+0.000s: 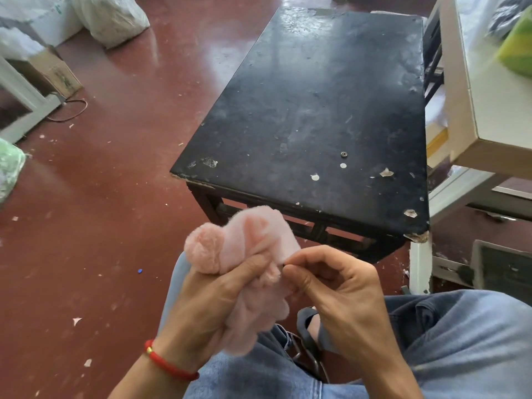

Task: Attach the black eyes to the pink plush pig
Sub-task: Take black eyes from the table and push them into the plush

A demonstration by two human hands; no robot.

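Note:
The pink plush pig (253, 243), an unstuffed fuzzy skin with a round pompom-like part at its left, is bunched in my left hand (207, 300) above my lap. My right hand (334, 283) pinches at the pig's right edge with thumb and forefinger. A tiny black piece (283, 265), apparently an eye, shows at those fingertips against the fabric. On the black table lie a small dark ring-shaped part (343, 154) and two pale round washers (343, 165), (315, 177).
The worn black low table (316, 96) stands directly ahead over a red floor with scraps. A white workbench (472, 82) is at the right, with bags and a cardboard box (54, 70) at the far left. My jeans-clad legs (460, 341) fill the bottom right.

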